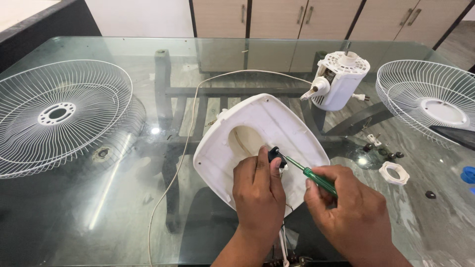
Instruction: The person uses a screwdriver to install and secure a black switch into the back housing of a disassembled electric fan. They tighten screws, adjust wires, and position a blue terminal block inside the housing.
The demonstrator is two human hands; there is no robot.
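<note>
Over glass table [89, 198], right hand [354, 207] angles screwdriver [311, 175].

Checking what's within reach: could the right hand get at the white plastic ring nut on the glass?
Probably yes. The white ring nut lies in the open just right of the right hand, nothing between them, though that hand holds a green screwdriver.

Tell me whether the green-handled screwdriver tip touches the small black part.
Touching: the head view shows the green-handled screwdriver tip meeting the small black part pinched by the left hand.
</note>
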